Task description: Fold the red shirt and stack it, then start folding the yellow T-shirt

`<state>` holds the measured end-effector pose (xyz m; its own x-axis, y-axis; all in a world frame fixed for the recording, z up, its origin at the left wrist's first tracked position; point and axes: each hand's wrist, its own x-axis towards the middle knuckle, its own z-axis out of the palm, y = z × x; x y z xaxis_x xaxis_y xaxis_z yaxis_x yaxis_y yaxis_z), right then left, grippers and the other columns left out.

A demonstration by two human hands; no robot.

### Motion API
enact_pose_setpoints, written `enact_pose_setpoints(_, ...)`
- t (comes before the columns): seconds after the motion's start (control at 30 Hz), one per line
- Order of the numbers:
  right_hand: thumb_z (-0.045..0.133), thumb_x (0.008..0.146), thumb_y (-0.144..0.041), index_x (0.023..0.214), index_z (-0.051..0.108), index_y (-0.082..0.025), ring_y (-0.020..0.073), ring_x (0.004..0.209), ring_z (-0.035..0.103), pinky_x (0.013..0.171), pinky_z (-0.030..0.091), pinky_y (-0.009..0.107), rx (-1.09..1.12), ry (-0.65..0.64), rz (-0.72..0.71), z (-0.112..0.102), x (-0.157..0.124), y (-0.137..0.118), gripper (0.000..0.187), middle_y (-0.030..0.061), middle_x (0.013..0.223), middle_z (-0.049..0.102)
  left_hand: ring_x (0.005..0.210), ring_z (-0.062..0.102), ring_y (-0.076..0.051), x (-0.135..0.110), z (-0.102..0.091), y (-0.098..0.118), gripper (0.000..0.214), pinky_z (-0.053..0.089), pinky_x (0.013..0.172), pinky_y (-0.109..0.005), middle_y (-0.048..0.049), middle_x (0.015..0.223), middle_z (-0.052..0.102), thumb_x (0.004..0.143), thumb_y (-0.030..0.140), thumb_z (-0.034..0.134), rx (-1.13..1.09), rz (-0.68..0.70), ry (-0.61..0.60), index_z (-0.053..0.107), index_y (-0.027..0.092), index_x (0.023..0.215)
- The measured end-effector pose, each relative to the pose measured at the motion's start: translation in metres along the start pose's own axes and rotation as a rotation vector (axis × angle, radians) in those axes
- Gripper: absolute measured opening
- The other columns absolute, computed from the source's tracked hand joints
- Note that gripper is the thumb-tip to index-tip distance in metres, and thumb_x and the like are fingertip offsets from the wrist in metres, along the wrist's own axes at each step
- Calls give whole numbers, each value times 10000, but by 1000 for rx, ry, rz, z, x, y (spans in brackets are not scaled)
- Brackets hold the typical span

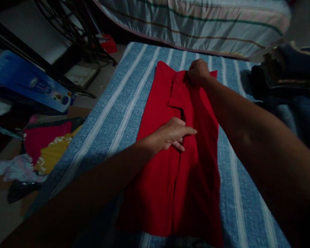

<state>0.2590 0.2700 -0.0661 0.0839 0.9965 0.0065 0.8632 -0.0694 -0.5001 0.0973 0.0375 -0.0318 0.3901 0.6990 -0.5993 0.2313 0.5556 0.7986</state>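
Observation:
A red shirt (155, 193) lies lengthwise on a blue striped bedcover, its sides folded inward and a short sleeve (177, 98) lying on top. My left hand (174, 134) rests on the middle of the shirt, across the folded edge, with the index finger stretched out and the other fingers apart. At the far end, near the shoulder, my right hand (198, 71) is closed on the shirt's cloth. Its fingertips are partly hidden behind the hand itself.
The striped bedcover (129, 82) spreads under the shirt. Folded dark clothes and jeans (289, 75) are stacked at the right. On the left are a blue box (28, 81) and a heap of clothes (51, 148). Behind stands a surface draped with pale cloth (196, 26).

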Motion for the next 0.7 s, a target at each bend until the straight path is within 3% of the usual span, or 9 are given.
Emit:
enact_pose_setpoints(0.1,588,737,-157,852,667,-197,256,895,633,823,475,397,39,6,-5,0,-2,0,146,83,810,674,375,381,-68,-26,8,-16,294,468,390,-221,95,430,325,662,204,702,110,-72,-41,426,191,562)
enact_pose_setpoints(0.2,579,723,-164,854,666,-240,281,960,608,851,457,413,75,33,-27,-1,-6,-2,175,85,870,676,330,435,-83,-50,12,-32,231,382,333,-181,64,421,434,699,239,658,205,-173,-116,462,178,593)
enact_pose_setpoints(0.33,546,764,-180,919,659,-216,276,1000,584,861,444,396,45,71,-32,-1,-17,-10,195,107,976,668,295,446,-93,-72,9,-50,162,285,295,-155,37,433,506,749,252,583,232,-226,-139,470,182,657)
enact_pose_setpoints(0.5,486,825,-185,997,648,-153,263,1010,584,846,452,372,-54,67,-35,0,-25,-18,239,138,1041,658,338,464,-103,-80,5,-63,102,304,327,-171,47,469,508,784,266,516,229,-225,-132,506,167,804)
enact_pose_setpoints(0.6,458,830,-167,1011,648,-151,253,1006,596,835,460,355,-100,55,-34,0,-26,-19,263,135,1051,662,395,486,-105,-84,6,-65,91,320,369,-184,54,508,489,792,260,493,412,-219,-101,501,170,783)
enact_pose_setpoints(0.7,456,819,-151,1019,647,-141,237,991,607,820,461,329,-118,49,-38,0,-27,-20,277,134,1052,668,497,515,-97,-91,9,-66,74,330,439,-186,38,599,511,784,242,502,596,-112,-3,516,170,769)
